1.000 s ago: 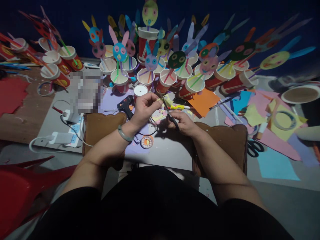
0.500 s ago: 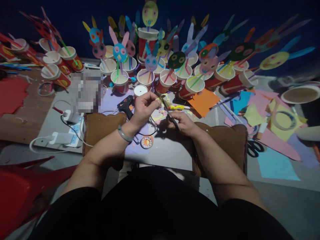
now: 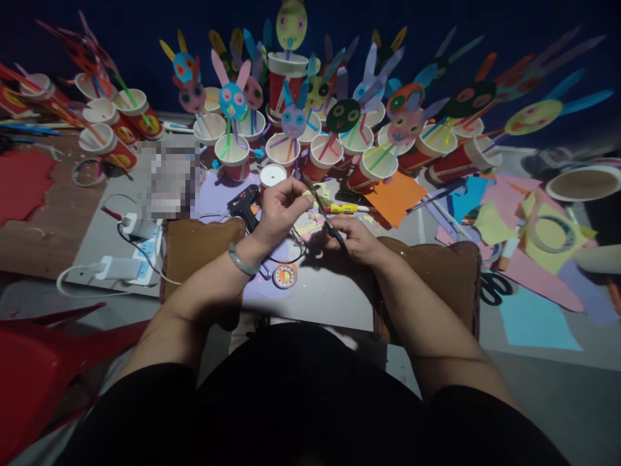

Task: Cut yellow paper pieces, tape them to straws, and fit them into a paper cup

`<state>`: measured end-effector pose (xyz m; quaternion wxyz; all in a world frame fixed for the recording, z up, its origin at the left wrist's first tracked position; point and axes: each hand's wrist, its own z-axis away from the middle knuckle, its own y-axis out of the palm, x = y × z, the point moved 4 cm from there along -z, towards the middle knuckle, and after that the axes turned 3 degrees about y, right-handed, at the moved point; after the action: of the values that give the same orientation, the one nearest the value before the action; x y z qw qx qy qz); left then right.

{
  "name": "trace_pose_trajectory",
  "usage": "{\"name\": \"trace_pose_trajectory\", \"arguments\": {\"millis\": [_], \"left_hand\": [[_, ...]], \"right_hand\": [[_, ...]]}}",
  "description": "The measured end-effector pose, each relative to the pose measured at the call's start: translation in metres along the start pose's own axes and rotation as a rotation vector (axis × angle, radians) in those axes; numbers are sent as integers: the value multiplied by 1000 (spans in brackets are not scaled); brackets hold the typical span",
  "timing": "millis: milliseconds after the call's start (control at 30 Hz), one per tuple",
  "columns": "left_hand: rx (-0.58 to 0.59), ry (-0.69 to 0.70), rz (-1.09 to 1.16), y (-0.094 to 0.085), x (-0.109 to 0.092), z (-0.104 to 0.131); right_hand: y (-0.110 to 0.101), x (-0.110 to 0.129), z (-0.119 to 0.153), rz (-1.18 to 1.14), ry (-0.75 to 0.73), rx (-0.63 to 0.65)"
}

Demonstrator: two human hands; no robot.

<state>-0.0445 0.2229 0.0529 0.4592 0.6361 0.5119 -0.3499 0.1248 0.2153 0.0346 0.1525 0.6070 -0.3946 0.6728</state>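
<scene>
My left hand [image 3: 284,208] is closed in a pinch on a small piece of yellow paper [image 3: 307,193], just left of the scissor blades. Dark-handled scissors [image 3: 337,236] are gripped in my right hand [image 3: 356,239], their blades pointing up and left beside the paper. Below the hands lie pale paper scraps [image 3: 310,225]. A black glue gun [image 3: 245,202] rests left of my left hand, and a white round lid [image 3: 272,175] stands behind it. Near my left wrist is a round orange-rimmed disc [image 3: 284,276].
Several red cups [image 3: 325,158] with paper rabbit heads on straws stand behind my hands. Orange paper [image 3: 398,199], a yellow marker [image 3: 347,209], a tape roll [image 3: 553,233] and black-handled scissors [image 3: 495,288] lie to the right. A power strip [image 3: 145,259] and red chair [image 3: 43,375] are at left.
</scene>
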Motion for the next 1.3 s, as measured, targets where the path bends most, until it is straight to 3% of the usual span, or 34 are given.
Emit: {"name": "trace_pose_trajectory", "arguments": {"millis": [167,467,1167,1300], "left_hand": [[-53,151,-98,-3,-7,-2],[25,-36,41,4,-3,1],[13,8,59,2,-2,-4],[-1,23,58,2,-4,-5]], "right_hand": [[0,0,0,-1,27,-4],[1,1,0,-8,31,7],[-1,1,1,-17,74,8],[-3,1,3,-22,41,-83]]}}
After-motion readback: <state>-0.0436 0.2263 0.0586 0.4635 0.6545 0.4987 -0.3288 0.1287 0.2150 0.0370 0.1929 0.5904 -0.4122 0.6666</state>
